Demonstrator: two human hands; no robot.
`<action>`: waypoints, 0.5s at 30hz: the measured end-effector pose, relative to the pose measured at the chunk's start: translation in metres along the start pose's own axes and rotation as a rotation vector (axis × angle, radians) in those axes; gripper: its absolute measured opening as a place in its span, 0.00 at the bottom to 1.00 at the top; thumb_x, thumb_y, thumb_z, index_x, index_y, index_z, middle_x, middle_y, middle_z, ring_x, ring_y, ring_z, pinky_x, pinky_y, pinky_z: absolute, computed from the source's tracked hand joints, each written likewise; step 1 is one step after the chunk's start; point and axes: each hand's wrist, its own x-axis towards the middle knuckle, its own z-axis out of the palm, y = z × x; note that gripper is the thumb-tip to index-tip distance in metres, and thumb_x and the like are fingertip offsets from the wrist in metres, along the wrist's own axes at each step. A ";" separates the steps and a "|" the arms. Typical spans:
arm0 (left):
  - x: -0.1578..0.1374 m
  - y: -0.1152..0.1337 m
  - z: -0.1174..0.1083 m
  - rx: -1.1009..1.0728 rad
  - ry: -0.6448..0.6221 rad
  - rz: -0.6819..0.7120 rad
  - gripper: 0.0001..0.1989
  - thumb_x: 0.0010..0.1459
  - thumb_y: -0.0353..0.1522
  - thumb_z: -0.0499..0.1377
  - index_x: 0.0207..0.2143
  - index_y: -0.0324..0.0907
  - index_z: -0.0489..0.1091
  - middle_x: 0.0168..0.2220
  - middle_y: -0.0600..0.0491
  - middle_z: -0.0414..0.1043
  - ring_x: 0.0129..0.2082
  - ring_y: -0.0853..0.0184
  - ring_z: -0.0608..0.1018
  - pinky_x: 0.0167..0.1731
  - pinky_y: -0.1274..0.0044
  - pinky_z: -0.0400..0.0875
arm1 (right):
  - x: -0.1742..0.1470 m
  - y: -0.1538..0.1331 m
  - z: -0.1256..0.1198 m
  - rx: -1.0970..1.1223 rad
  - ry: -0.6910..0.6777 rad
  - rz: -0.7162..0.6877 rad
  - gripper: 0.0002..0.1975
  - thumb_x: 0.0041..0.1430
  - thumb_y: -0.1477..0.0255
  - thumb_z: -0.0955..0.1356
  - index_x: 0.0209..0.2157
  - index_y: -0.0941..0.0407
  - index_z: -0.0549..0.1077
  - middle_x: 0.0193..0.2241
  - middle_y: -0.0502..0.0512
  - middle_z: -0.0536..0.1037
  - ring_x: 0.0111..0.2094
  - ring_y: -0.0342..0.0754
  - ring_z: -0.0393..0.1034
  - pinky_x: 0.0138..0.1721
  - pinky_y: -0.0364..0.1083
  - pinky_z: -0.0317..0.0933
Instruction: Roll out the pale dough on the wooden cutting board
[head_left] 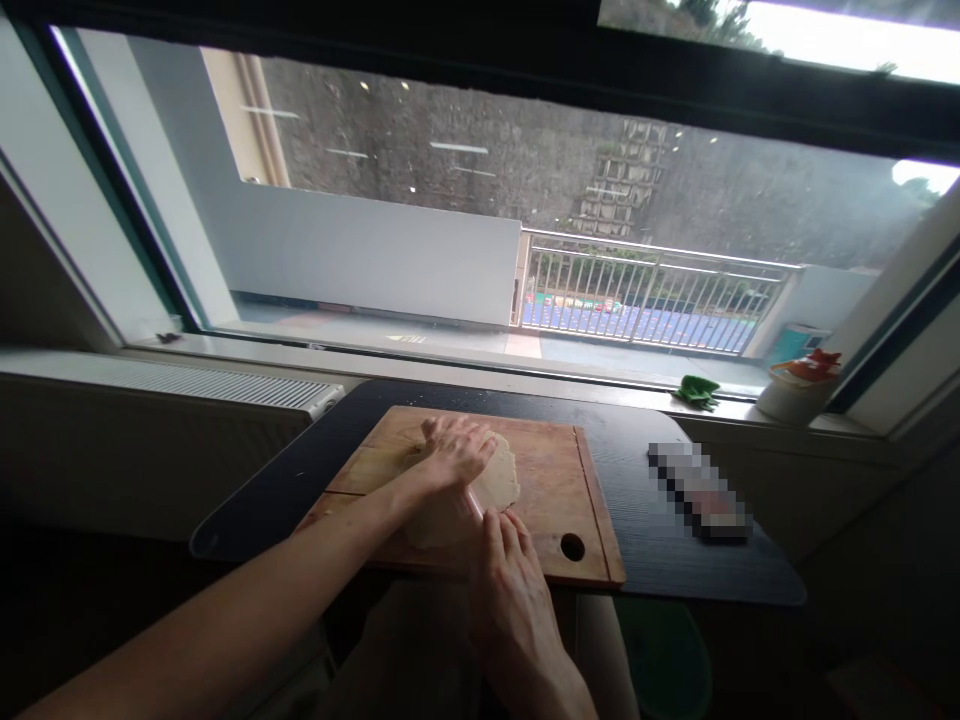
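Note:
A flat sheet of pale dough (504,478) with an uneven edge lies on a wooden cutting board (544,460). Across it runs a slim, pinkish, see-through rolling pin (472,503), of which only a short middle length shows. My left hand (460,450) is closed over the far end, fingers pointing left above the dough. At the near end, by the board's front edge, my right hand (514,570) has its fingers closed on the pin. Both palms hide the pin's ends, and my left forearm covers part of the dough.
The board rests on a dark table (622,480) below a window. A blurred-out flat object (701,492) lies at the table's right. A green cloth-like item (697,391) and a white pot (796,395) stand on the sill. A radiator (187,385) is at left.

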 end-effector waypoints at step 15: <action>0.060 0.042 0.023 0.104 0.176 -0.010 0.25 0.61 0.47 0.38 0.36 0.45 0.70 0.38 0.49 0.73 0.45 0.60 0.69 0.44 0.68 0.59 | 0.019 0.052 -0.023 -0.085 -0.097 0.172 0.21 0.62 0.66 0.60 0.55 0.53 0.62 0.56 0.56 0.65 0.61 0.56 0.48 0.58 0.59 0.43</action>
